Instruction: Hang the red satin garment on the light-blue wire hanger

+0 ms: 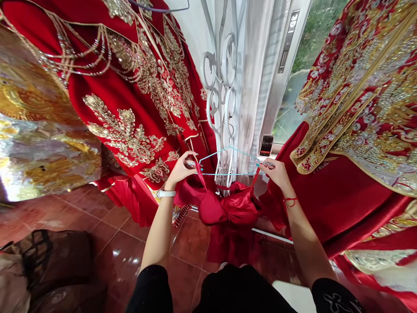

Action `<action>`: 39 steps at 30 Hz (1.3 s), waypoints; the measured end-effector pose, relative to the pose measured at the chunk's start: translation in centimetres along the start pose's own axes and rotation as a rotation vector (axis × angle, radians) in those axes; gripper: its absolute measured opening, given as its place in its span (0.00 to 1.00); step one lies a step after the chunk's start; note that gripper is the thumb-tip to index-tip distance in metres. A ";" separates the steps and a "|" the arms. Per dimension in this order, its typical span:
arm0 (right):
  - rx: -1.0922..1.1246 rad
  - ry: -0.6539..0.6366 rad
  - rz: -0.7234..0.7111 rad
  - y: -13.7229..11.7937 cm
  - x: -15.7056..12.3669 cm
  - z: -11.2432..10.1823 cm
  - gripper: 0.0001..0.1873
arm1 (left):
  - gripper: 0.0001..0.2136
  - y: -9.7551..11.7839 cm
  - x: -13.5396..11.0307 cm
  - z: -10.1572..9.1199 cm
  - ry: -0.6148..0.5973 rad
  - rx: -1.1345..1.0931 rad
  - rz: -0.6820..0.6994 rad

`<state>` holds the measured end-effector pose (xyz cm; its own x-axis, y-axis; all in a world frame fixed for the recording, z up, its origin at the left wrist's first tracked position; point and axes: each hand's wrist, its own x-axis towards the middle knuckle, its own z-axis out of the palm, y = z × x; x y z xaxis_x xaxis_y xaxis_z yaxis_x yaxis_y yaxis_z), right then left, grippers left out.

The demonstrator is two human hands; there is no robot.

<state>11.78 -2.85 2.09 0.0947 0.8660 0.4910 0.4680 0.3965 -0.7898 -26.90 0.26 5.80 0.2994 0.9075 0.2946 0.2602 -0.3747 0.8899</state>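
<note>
A light blue wire hanger (228, 161) hangs in front of a white scrolled metal rack (221, 100). A red satin slip dress (228, 208) droops from it by thin straps. My left hand (184, 167) pinches the hanger's left end together with a red strap. On the other side, my right hand (275, 170) pinches the right end and the second strap. Both hands are closed. A white band sits on my left wrist, a red string on my right.
Red gowns with heavy gold embroidery hang at left (137, 95) and right (365, 108). A golden garment (42, 130) hangs far left. White curtain (257, 78) and a window stand behind the rack. Dark bags (48, 265) lie on the red tiled floor.
</note>
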 end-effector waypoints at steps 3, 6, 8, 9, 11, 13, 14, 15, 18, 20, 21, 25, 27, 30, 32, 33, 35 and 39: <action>-0.044 0.019 -0.018 -0.3 -0.2 -0.1 0.28 | 0.25 -0.4 0.0 -0.2 -0.010 0.054 0.014; -0.092 0.030 -0.030 -0.2 -0.3 -0.1 0.26 | 0.16 -0.6 -0.1 -0.4 -0.028 0.154 0.055; -0.120 0.043 -0.037 0.0 -0.4 -0.2 0.24 | 0.12 -0.7 -0.2 -0.3 -0.012 0.227 0.095; -0.124 0.050 -0.047 0.3 -0.4 -0.2 0.22 | 0.12 -0.8 -0.4 -0.1 0.008 0.260 0.108; -0.102 0.094 -0.078 1.2 -0.6 -0.2 0.18 | 0.13 -1.0 -0.7 0.2 0.061 0.307 0.108; -0.031 0.219 -0.084 3.0 -1.2 0.0 0.17 | 0.15 -1.2 -1.0 0.7 0.108 0.307 0.089; 0.014 0.309 -0.054 4.2 -1.8 0.2 0.18 | 0.15 -1.3 -1.2 0.9 0.120 0.293 0.082; 0.055 0.404 0.003 5.6 -2.6 0.5 0.19 | 0.14 -1.4 -1.3 1.1 0.118 0.277 0.079; 0.019 0.450 0.302 9.9 -6.1 2.0 0.17 | 0.14 -1.4 -1.6 1.6 0.082 0.232 0.076; -0.092 0.259 0.450 12.1 -8.7 3.2 0.11 | 0.14 -1.2 -1.7 1.8 0.075 0.204 0.065; -0.120 0.197 0.488 12.8 -9.8 3.7 0.09 | 0.14 -1.1 -1.8 1.9 0.074 0.194 0.059; -0.183 0.031 0.572 13.5 -12.4 4.5 0.03 | 0.15 -0.8 -2.1 2.1 0.049 0.184 0.060; -0.199 -0.051 0.585 13.2 -12.7 3.9 0.04 | 0.16 -0.6 -2.3 2.1 0.036 0.187 0.073; -0.196 -0.188 0.573 12.6 -12.8 1.9 0.08 | 0.15 -0.2 -2.7 2.1 0.034 0.195 0.083; -0.190 -0.264 0.559 12.1 -13.1 0.2 0.09 | 0.14 0.2 -3.0 2.0 0.017 0.194 0.079; -0.194 -0.294 0.552 11.8 -13.4 -0.7 0.09 | 0.13 0.3 -3.1 2.0 0.007 0.191 0.077; -0.171 -0.308 0.534 11.1 -14.1 -2.5 0.08 | 0.13 0.6 -3.3 1.9 -0.009 0.184 0.077; 0.141 -0.089 0.520 8.7 -15.2 -5.1 0.12 | 0.15 0.8 -3.5 1.8 -0.024 0.177 0.077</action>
<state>18.89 -14.11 -10.36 0.2051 0.9787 -0.0060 0.2563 -0.0596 -0.9648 -26.08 -3.57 4.90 0.3455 0.8711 0.3491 0.3929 -0.4721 0.7891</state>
